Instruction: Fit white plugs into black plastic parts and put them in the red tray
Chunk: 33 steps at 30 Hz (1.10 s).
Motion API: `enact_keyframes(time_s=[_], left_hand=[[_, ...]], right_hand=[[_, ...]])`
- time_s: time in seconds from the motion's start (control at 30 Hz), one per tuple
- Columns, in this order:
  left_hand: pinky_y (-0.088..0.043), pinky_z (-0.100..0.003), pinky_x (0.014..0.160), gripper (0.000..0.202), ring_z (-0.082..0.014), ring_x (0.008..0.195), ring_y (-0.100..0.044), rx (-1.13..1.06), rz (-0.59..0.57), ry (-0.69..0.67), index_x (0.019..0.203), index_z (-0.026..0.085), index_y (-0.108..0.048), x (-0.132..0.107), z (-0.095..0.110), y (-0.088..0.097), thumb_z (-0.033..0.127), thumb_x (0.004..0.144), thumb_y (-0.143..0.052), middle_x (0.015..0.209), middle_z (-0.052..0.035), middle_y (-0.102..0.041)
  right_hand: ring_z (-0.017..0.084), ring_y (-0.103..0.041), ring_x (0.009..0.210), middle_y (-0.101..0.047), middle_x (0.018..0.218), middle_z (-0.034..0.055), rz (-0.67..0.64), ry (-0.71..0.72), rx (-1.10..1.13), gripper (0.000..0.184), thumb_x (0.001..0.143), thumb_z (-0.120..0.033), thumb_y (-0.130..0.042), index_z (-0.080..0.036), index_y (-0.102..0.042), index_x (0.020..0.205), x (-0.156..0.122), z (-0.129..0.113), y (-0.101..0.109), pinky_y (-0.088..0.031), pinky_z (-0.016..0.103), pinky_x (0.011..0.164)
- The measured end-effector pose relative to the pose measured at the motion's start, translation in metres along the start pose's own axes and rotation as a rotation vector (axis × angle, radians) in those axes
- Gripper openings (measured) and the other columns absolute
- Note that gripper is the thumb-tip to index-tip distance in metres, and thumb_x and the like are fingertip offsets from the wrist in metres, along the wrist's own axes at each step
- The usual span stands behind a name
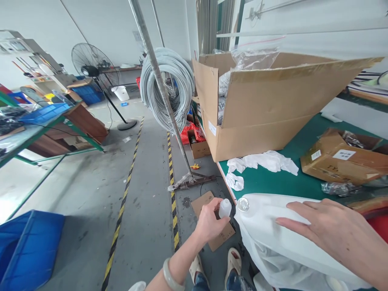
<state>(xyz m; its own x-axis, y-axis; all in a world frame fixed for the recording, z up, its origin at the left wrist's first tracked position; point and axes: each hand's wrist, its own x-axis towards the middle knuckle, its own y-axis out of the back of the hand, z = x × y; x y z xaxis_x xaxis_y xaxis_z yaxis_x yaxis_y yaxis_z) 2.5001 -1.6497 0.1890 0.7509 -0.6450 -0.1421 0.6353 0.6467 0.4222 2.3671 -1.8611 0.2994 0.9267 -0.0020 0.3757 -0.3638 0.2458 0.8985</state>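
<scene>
My left hand (209,221) is closed around a small translucent white bottle (224,208), held just off the green table's front corner. Right beside the bottle is the round spout (243,204) of a large white jerrycan (281,238) lying on its side over the table edge. My right hand (330,230) rests flat on top of the jerrycan, fingers stretched out and holding nothing. A pale bangle sits on my left wrist.
A big open cardboard box (266,105) stands on the green table (273,182), with crumpled white cloths (263,162) in front and a smaller box (342,159) at right. A cable coil (168,87), metal pole, fan (91,68) and blue crates (27,250) stand on the floor.
</scene>
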Motion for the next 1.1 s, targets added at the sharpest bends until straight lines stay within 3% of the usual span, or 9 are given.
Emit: enact_keyframes(time_s=[0.17,0.4,0.57,1.1], left_hand=[[-0.048,-0.026,0.073,0.03,-0.0169,0.078,-0.062,0.025,0.011,-0.012,0.095,0.019,-0.058,-0.002,-0.001,0.0,0.014,0.066,-0.058,0.089,-0.0018,-0.068],[-0.045,-0.026,0.069,0.03,-0.0181,0.077,-0.06,0.083,0.03,0.001,0.092,0.021,-0.059,-0.003,-0.009,0.001,0.013,0.063,-0.059,0.086,-0.0004,-0.067],[-0.041,-0.024,0.058,0.027,-0.0183,0.073,-0.058,0.114,0.016,0.005,0.092,0.023,-0.059,-0.005,-0.013,0.003,0.016,0.067,-0.058,0.086,-0.0008,-0.066],[-0.04,-0.025,0.065,0.029,-0.0201,0.079,-0.058,0.181,0.047,-0.001,0.09,0.022,-0.058,-0.008,-0.029,0.008,0.011,0.063,-0.056,0.087,-0.0018,-0.066]], right_hand=[[0.02,-0.059,0.043,-0.061,0.047,0.0043,-0.025,0.123,-0.083,0.059,0.091,-0.052,-0.022,-0.021,-0.066,0.066,0.002,-0.005,0.002,-0.04,0.029,0.043],[0.021,-0.058,0.039,-0.059,0.043,0.0047,-0.015,0.145,-0.072,0.064,0.093,-0.047,-0.015,-0.021,-0.063,0.061,0.011,-0.019,0.008,-0.038,0.03,0.042],[0.02,-0.056,0.036,-0.054,0.038,0.0021,0.022,0.172,-0.067,0.058,0.092,-0.049,-0.022,-0.021,-0.06,0.058,0.016,-0.027,0.007,-0.037,0.029,0.041],[0.018,-0.056,0.034,-0.055,0.039,0.0031,-0.017,0.225,-0.064,0.062,0.094,-0.041,-0.016,-0.02,-0.061,0.056,0.027,-0.049,-0.001,-0.039,0.027,0.037]])
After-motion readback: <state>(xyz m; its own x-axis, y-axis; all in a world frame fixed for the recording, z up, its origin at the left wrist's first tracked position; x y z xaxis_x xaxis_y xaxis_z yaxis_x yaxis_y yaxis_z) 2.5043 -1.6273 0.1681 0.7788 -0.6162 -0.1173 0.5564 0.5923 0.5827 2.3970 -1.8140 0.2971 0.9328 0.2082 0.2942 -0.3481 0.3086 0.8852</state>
